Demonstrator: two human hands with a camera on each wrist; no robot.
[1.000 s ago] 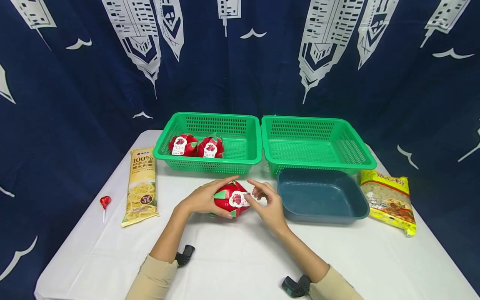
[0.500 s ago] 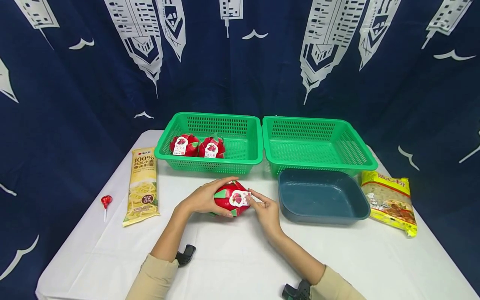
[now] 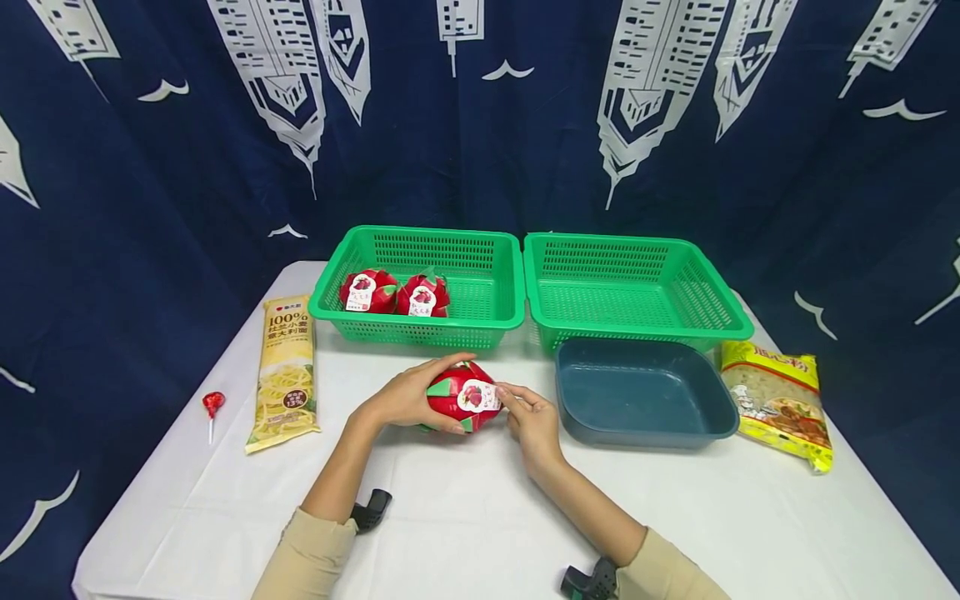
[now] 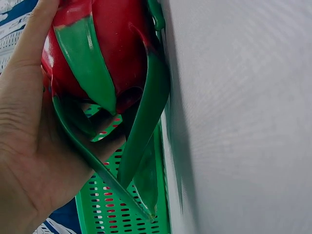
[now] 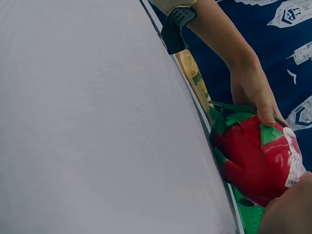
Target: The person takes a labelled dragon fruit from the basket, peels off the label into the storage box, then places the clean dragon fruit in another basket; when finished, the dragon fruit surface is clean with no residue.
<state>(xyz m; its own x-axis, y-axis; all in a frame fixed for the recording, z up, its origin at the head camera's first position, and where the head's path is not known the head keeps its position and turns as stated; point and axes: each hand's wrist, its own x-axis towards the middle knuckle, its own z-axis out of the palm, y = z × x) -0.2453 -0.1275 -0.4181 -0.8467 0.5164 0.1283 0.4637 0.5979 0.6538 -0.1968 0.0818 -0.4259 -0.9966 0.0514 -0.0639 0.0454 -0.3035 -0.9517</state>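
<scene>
A red dragon fruit (image 3: pixel 450 401) with green leaf tips and a white label (image 3: pixel 478 395) lies on the white table, in front of the left basket. My left hand (image 3: pixel 410 395) grips it from the left, thumb on the near side and fingers over the far side. In the left wrist view its long green leaves (image 4: pixel 83 58) hang by the palm. My right hand (image 3: pixel 534 425) pinches the label's right end between thumb and index finger. In the right wrist view the right hand (image 5: pixel 290 207) shows only partly, close against the label.
Two more labelled dragon fruits (image 3: pixel 369 292) sit in the left green basket (image 3: pixel 480 325). Beside it stands another green basket (image 3: pixel 637 330), with a blue tub (image 3: pixel 645 433) in front. A noodle packet (image 3: pixel 283 375) and a lollipop (image 3: pixel 213 404) lie left, a yellow bag (image 3: pixel 780 400) right.
My right hand has moved left from beside the dragon fruit and closed its thumb and index finger on the label's end. The left hand keeps its grip in the same place.
</scene>
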